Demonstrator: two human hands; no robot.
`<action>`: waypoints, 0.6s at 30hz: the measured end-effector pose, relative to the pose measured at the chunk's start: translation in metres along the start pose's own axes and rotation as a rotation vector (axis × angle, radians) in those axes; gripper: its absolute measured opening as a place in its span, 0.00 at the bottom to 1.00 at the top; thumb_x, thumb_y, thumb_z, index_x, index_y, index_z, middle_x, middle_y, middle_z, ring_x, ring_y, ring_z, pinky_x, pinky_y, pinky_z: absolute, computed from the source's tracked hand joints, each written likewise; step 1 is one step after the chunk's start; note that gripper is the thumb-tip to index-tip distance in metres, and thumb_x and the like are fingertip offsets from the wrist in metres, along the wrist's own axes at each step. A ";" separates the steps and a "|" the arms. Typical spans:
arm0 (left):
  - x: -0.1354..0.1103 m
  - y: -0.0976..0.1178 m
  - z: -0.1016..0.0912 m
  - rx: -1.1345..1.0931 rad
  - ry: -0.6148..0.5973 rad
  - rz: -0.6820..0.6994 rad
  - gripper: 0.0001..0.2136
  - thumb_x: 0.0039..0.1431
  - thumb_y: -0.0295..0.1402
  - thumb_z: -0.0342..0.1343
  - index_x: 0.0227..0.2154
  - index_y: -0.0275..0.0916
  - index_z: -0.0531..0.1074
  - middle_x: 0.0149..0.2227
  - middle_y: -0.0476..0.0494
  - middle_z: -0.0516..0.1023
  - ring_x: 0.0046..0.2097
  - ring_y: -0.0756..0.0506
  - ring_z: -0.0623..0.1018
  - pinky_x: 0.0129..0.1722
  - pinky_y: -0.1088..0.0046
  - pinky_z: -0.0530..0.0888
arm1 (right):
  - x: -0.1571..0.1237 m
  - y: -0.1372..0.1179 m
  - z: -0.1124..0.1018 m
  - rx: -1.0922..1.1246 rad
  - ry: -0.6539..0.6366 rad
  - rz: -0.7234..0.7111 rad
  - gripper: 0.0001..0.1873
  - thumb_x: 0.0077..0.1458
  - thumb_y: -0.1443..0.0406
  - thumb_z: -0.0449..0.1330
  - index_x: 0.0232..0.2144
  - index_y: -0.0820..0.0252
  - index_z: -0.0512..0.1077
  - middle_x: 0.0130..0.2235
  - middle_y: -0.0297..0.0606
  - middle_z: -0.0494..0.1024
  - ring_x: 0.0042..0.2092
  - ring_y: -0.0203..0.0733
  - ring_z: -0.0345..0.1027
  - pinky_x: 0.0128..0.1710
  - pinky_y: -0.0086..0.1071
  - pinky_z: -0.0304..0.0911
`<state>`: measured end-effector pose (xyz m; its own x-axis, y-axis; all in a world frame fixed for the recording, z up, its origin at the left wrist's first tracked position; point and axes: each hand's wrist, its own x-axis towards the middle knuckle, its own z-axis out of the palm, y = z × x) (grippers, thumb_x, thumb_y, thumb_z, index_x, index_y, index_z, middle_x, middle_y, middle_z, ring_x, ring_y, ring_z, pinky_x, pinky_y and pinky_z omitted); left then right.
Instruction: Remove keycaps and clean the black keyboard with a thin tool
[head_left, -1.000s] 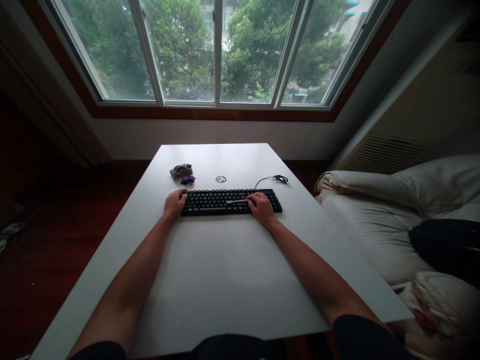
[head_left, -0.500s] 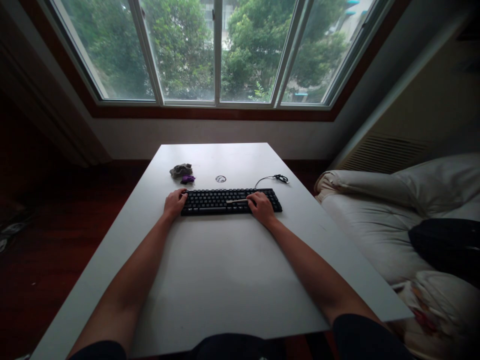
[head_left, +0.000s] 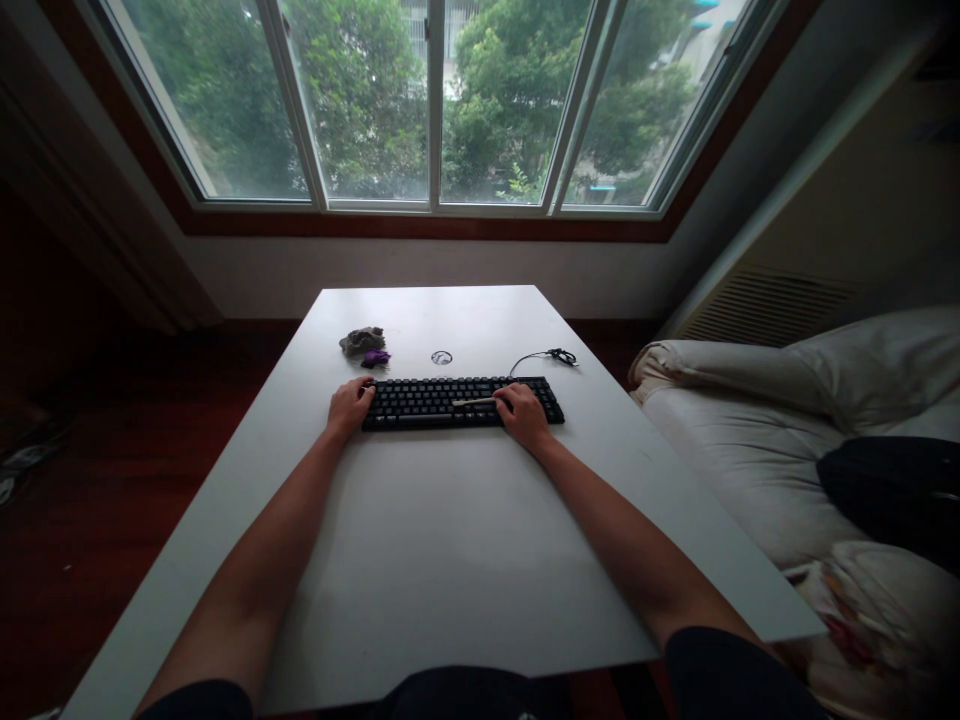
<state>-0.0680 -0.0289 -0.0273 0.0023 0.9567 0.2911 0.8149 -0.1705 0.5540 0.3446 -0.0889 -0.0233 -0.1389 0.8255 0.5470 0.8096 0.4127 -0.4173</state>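
Note:
A black keyboard (head_left: 435, 400) lies across the middle of the white table (head_left: 450, 560). My left hand (head_left: 349, 407) grips its left end, fingers curled over the edge. My right hand (head_left: 523, 414) rests on the right part of the keyboard, closed on a thin pale stick (head_left: 474, 402) that lies flat across the keys and points left. The keyboard's cable (head_left: 541, 357) trails off behind its right end.
Behind the keyboard lie a crumpled grey cloth (head_left: 362, 340), a small purple object (head_left: 375, 357) and a small ring-shaped item (head_left: 442, 357). A white sofa (head_left: 795, 430) with a dark garment stands at the right. A wide window fills the far wall.

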 end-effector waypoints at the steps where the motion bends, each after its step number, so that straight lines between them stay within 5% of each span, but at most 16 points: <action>1: 0.000 0.000 0.000 0.000 0.000 -0.002 0.19 0.66 0.40 0.49 0.56 0.43 0.75 0.53 0.41 0.80 0.53 0.40 0.77 0.57 0.61 0.71 | 0.000 0.000 0.000 0.002 0.000 0.002 0.12 0.64 0.63 0.55 0.42 0.53 0.78 0.42 0.43 0.78 0.48 0.51 0.67 0.53 0.46 0.64; 18: -0.001 0.001 0.000 -0.004 0.005 -0.014 0.19 0.66 0.40 0.50 0.55 0.43 0.75 0.52 0.41 0.81 0.53 0.39 0.77 0.57 0.61 0.71 | 0.000 -0.001 -0.001 -0.030 -0.015 -0.001 0.11 0.65 0.63 0.55 0.42 0.53 0.78 0.43 0.42 0.78 0.48 0.51 0.67 0.52 0.45 0.64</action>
<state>-0.0673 -0.0295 -0.0272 -0.0116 0.9578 0.2872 0.8127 -0.1583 0.5608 0.3444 -0.0894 -0.0223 -0.1478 0.8311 0.5361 0.8261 0.4018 -0.3951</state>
